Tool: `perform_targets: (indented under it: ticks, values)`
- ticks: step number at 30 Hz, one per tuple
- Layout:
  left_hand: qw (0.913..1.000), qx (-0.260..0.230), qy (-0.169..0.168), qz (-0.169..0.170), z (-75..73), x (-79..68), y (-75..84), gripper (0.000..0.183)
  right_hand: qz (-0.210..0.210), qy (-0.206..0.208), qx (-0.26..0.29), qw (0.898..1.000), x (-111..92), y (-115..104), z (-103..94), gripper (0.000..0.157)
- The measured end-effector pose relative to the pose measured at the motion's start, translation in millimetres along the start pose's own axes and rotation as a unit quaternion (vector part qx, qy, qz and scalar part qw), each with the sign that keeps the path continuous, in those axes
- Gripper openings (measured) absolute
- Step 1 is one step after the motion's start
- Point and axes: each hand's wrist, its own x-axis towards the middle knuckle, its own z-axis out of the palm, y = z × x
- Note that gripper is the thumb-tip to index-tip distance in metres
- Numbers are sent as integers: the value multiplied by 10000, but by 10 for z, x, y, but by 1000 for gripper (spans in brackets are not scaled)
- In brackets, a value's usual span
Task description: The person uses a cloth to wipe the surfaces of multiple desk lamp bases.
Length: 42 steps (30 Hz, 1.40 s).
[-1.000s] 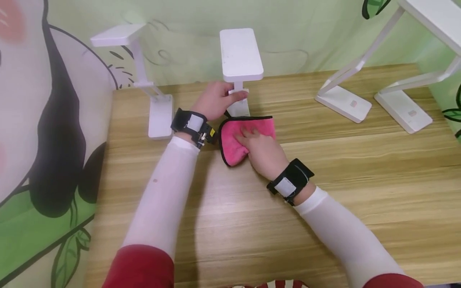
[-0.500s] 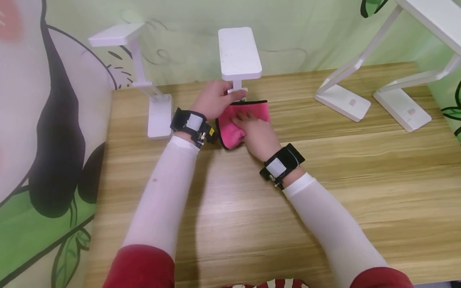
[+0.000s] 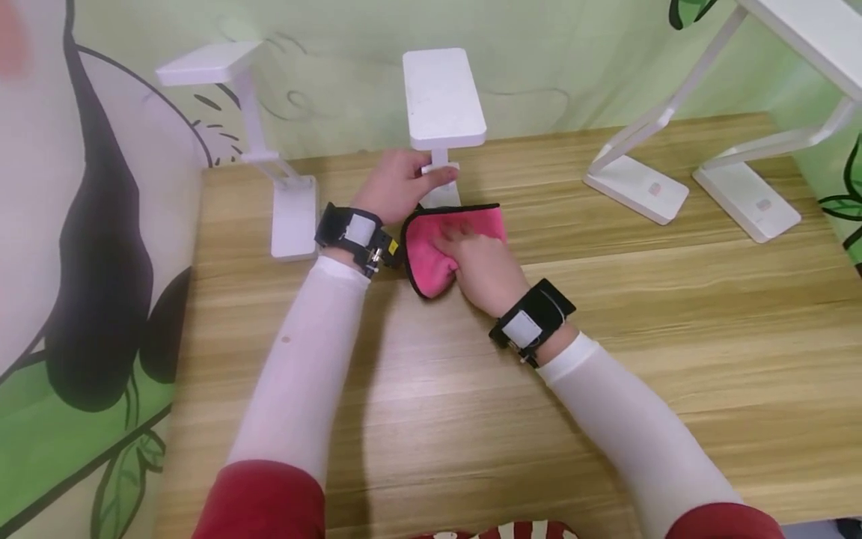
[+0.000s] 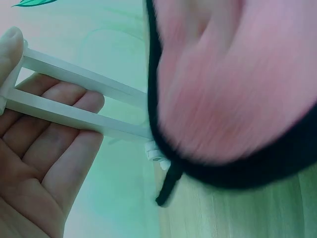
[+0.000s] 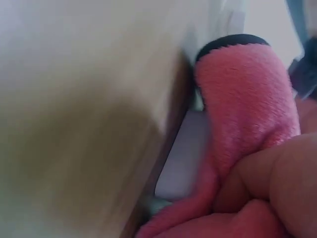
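Far on the wood-grain table (image 3: 438, 419), before a green mural wall (image 3: 539, 52), the left hand (image 3: 393, 187) grips a smooth white lamp (image 3: 444, 97) by its two-bar stem (image 4: 64, 112). The right hand (image 3: 490, 271), fingers straight, presses fluffy pink cloth (image 3: 423, 258) over its base (image 3: 441, 197).

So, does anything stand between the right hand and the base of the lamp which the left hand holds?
Yes, the pink cloth: it lies under the right hand and over the base's near part. The left hand grips the lamp's arm farther back, not between.

Left arm (image 3: 303, 359) extended, left grip (image 3: 393, 187) curled; right arm (image 3: 633, 419) angled inward, right grip (image 3: 486, 271) palm-down
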Motion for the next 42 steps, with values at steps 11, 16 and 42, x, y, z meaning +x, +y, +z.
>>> perform_targets:
  ticks: [11, 16, 42]
  values:
    - [9999, -105, -3, -25, 2, -3, -5, 44, 159, 134, -226, 9995, 324, 85, 31, 50]
    - [10000, 47, 7, 53, 15, -4, -3, 48, 227, 112, -37, 9997, 17, 8, 38, 46]
    - [9999, 66, 129, 28, -45, 35, -121, 31, 87, 150, -37, 9998, 401, 10, 90, 46]
